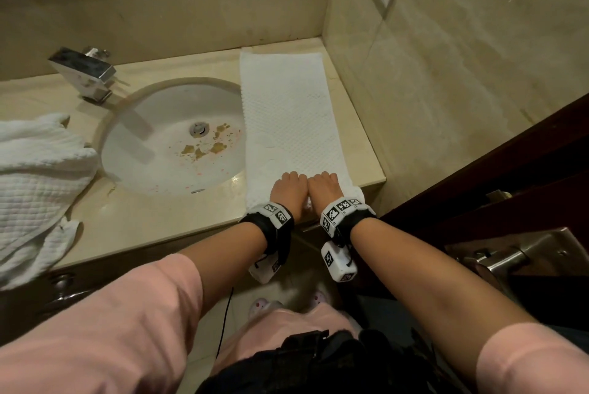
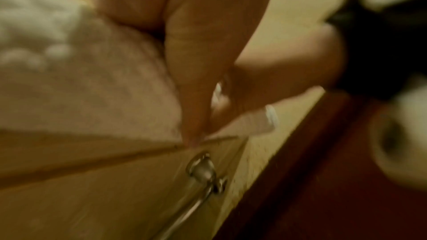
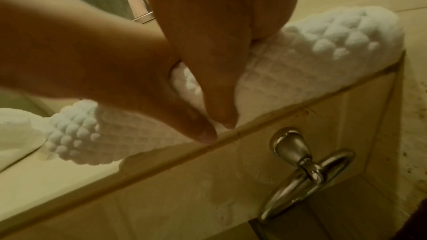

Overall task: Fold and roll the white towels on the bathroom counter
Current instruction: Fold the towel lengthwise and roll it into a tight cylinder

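Note:
A white textured towel (image 1: 287, 113) lies folded into a long strip on the counter (image 1: 360, 138), right of the sink, running from the back wall to the front edge. Its near end is turned up into a small roll (image 3: 335, 30). My left hand (image 1: 288, 191) and right hand (image 1: 325, 189) sit side by side on that roll, fingers curled over its top. In the right wrist view both thumbs press against the roll's near side at the counter edge. The left wrist view is blurred; it shows my left thumb (image 2: 196, 61) against the towel (image 2: 92, 79). A second white towel (image 1: 35, 177) lies crumpled at the left.
The round sink (image 1: 153, 126) with brown stains lies left of the strip, the faucet (image 1: 84, 75) behind it. A tiled wall (image 1: 446, 75) closes the counter's right side. A metal drawer handle (image 3: 300, 171) hangs below the counter edge. A dark door with a lever (image 1: 497, 258) stands at the right.

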The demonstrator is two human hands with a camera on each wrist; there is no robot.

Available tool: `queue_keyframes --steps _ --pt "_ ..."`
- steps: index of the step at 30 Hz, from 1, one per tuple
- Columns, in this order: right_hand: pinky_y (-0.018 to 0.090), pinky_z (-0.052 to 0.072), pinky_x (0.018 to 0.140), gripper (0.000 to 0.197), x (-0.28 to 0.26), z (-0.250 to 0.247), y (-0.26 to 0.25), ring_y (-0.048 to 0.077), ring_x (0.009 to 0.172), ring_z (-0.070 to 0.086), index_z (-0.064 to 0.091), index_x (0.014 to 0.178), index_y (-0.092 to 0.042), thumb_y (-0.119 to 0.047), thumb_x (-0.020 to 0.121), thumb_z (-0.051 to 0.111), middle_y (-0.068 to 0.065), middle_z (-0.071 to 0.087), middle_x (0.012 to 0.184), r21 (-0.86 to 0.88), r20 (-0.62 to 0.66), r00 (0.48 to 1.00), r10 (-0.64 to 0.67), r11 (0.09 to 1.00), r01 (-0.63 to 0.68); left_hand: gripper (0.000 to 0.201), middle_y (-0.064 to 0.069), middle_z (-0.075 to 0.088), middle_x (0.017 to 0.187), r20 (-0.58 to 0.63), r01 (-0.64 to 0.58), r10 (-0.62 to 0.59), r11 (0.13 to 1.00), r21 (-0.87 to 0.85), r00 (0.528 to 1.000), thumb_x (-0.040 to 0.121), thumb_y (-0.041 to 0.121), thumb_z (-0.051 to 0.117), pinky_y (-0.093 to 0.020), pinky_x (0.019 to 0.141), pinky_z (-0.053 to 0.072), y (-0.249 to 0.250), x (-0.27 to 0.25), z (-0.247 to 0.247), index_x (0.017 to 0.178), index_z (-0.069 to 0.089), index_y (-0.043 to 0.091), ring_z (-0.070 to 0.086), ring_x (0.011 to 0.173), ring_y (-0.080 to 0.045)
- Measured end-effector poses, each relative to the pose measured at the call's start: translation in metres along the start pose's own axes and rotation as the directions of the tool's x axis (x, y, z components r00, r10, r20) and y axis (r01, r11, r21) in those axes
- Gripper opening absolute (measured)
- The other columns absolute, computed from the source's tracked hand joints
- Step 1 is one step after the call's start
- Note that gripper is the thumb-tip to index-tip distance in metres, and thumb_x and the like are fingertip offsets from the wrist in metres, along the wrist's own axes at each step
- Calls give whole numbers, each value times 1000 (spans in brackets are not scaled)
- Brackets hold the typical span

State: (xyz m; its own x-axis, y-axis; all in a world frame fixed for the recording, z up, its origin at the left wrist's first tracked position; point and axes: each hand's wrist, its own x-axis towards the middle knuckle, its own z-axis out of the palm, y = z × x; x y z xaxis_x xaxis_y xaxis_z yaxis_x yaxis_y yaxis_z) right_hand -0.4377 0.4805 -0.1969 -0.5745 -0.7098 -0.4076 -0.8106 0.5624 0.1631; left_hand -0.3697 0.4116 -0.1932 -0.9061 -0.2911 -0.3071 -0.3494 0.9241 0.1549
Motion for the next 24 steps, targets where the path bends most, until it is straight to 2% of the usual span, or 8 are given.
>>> queue_keyframes --steps 3,6,10,13,15,18,20,24 --pt "32 35 94 31 3 -5 3 23 112 51 55 112 -14 -35 90 58 4 60 116 4 11 998 -54 999 54 35 -10 50 121 -44 22 -21 1000 22 999 87 21 58 -32 87 38 0 -2 6 116 46 8 47 112 -27" --pt "32 33 94 28 1 -5 2 24 111 49 52 113 -12 -27 90 55 6 56 117 31 -90 995 -32 999 35 30 -11 55 116 40 53 -49 995 -82 998 86 19 61 -34 87 41 -5 5 3 111 50 8 50 110 -29" --pt "33 31 92 41 -5 -2 -6 26 108 44 45 115 -10 -22 80 64 8 49 117 22 -199 980 3 1000 1 36 -13 63 107 147 75 -48 979 -189 988 77 25 72 -33 80 46 -14 18 -9 104 56 6 60 100 -30" --pt "32 32 93 42 0 -3 -8 25 109 45 48 114 -10 -24 79 66 8 51 116 1 -126 992 16 1000 -16 33 -12 67 101 203 54 -18 983 -176 979 77 27 71 -30 73 44 -14 21 -14 101 62 6 63 94 -28" --pt "32 32 94 42 7 -4 -6 24 110 46 50 113 -11 -29 80 68 7 53 115 -14 -70 997 14 1000 -15 32 -11 66 99 173 36 -10 988 -148 985 77 27 71 -30 72 44 -14 20 -12 99 61 6 63 94 -28" --pt "33 31 95 38 13 -4 -1 24 111 49 53 111 -12 -36 84 65 4 56 113 -42 1 1000 -12 999 12 43 -10 55 113 42 7 -8 1000 6 999 78 27 70 -32 83 40 -10 10 -1 111 50 8 52 107 -26" --pt "34 31 96 28 17 -4 1 24 112 50 55 111 -13 -30 89 60 4 58 115 -70 22 999 -31 997 32 43 -10 48 120 -23 11 -8 993 116 1000 82 24 65 -31 86 37 -9 3 6 117 44 9 45 110 -25" --pt "35 31 96 23 22 -7 2 23 111 51 57 108 -14 -28 89 59 3 60 113 -67 101 994 -48 996 55 40 -11 51 120 8 19 -20 987 157 1000 84 19 65 -31 88 38 -10 6 7 116 46 8 46 111 -26"
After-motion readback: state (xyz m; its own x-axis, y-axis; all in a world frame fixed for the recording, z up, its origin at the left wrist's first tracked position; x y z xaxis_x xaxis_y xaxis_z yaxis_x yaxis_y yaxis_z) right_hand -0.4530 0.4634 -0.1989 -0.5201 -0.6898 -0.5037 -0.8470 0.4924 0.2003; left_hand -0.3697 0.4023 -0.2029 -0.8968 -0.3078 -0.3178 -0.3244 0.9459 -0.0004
